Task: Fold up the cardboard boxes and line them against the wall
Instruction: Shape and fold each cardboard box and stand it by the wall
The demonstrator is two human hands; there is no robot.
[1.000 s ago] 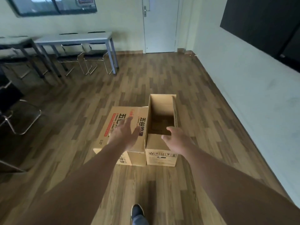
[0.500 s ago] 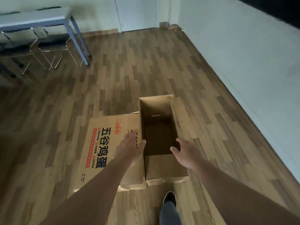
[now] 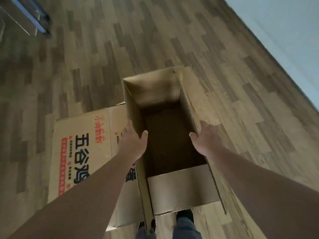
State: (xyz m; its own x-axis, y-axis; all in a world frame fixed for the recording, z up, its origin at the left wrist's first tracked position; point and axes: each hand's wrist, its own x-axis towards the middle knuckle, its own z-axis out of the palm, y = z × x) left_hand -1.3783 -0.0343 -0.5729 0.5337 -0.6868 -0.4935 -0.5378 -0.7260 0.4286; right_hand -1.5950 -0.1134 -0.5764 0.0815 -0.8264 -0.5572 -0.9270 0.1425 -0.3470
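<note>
Open box (image 3: 165, 94) stands on the wood floor (image 3: 86, 66), top open, interior dark. It sits btwn the person's two hands, long axis running away from them.

L hand (image 3: 133, 144): on the box's left wall top edge, thumb hooked over to the inside, fingers on the outer face. Looks closed on that wall; the fingers are partly hidden behind the cardboard, so contact on the outside is not fully seen.

R hand (image 3: 206, 140): at the right wall top edge, thumb tip at the rim on the inner side, palm and fingers on the outside. Cannot tell if it is actually clamped or only resting against the wall.

Near flap of the box lies folded inward, covering the near end.

Printed box (image 3: 82, 152): closed, lower, touching the open box's left side, top panel w/ red and black lettering. L forearm crosses over it.

Count: cardboard boxes 2 (1 open, 1 shut). Hands 2, both at the open box. Shoes 2: one (image 3: 184, 214) in plain view below the near flap, the other partly hidden behind the box's left wall.

Pale wall (image 3: 284, 31) runs along the right, well apart from both boxes. Table leg (image 3: 34, 18) upper left, far off.
</note>
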